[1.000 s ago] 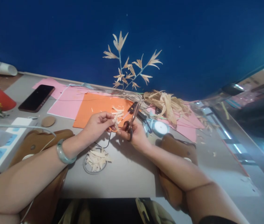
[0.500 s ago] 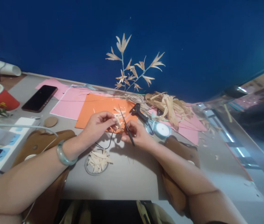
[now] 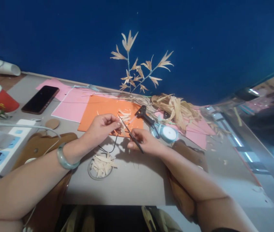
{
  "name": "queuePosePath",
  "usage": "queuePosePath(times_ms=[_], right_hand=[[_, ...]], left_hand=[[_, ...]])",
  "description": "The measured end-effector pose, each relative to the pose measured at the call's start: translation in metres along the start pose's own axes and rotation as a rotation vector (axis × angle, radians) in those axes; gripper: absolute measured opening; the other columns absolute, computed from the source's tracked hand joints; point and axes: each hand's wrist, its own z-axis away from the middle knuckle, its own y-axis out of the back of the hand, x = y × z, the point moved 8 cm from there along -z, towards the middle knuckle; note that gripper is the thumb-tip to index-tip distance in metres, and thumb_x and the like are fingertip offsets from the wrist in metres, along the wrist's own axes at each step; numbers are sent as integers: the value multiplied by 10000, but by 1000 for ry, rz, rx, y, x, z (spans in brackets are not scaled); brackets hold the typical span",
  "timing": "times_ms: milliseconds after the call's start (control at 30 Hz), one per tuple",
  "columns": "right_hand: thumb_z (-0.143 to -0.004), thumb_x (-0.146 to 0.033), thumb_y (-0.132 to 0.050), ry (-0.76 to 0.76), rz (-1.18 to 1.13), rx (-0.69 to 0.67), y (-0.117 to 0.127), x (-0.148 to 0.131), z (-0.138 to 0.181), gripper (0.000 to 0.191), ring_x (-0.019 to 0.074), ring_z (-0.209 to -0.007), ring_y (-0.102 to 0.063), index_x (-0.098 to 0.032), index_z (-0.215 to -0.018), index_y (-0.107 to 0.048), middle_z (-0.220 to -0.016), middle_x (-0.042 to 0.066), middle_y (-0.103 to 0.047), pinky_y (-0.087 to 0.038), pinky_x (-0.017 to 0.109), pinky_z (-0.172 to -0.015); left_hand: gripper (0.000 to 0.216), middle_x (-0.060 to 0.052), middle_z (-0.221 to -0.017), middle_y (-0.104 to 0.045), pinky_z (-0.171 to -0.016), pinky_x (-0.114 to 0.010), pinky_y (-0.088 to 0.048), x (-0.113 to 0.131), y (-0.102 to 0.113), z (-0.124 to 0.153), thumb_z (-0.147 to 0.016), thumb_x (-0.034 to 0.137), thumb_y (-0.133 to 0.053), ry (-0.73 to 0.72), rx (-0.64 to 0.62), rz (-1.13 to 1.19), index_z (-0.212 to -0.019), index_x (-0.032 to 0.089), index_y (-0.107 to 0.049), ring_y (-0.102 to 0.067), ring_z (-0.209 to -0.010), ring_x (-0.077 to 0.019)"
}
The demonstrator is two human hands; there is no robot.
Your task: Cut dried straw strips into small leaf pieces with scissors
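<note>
Pinched between my left hand's (image 3: 104, 127) thumb and fingers is a small pale piece of corn husk (image 3: 122, 127). My right hand (image 3: 145, 141) grips slim, dark-handled scissors (image 3: 133, 138), seen nearly edge-on. Their pointed blades slant up to the left, across or close beside the husk piece; contact is unclear. Behind the fingers, thin husk scraps (image 3: 124, 114) lie on an orange sheet (image 3: 95, 108). A small round dish (image 3: 89, 172) of cut pale husk pieces (image 3: 101, 166) sits below my hands.
A black glue gun (image 3: 146, 116) lies beyond my right hand, beside a tape roll (image 3: 168, 133) and dried husks (image 3: 175, 108). Husk flowers on a stem (image 3: 128, 64) stand at the back. A phone (image 3: 40, 99), red cup (image 3: 0, 98) and power strip (image 3: 18, 135) are left.
The scissors have tilted further left, their tips now lower and closer to my left fingers. My right hand has shifted slightly right. The husk piece remains in my left hand.
</note>
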Motion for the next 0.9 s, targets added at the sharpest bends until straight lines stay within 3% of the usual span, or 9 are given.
queuePosePath(times_ms=[267, 900], right_hand=[[-603, -507, -794, -56, -108, -26, -3, 8, -1, 502, 97, -445, -526, -196, -657, -403, -490, -53, -553, -352, 188, -411], [-616, -509, -784, -42, -73, 42, 2, 6, 0, 495, 82, -400, -481, -201, -626, -398, -440, -65, -535, -332, 190, -401]], left_hand=[[142, -6, -672, -654, -612, -213, -482, -1, 0, 0, -782, 282, -653, -13, -17, -15, -777, 144, -620, -617, -626, -96], [165, -8, -646, -647, -607, -231, -476, -1, -2, 0, -767, 316, -649, -14, -25, -11, -739, 159, -607, -591, -599, -101]])
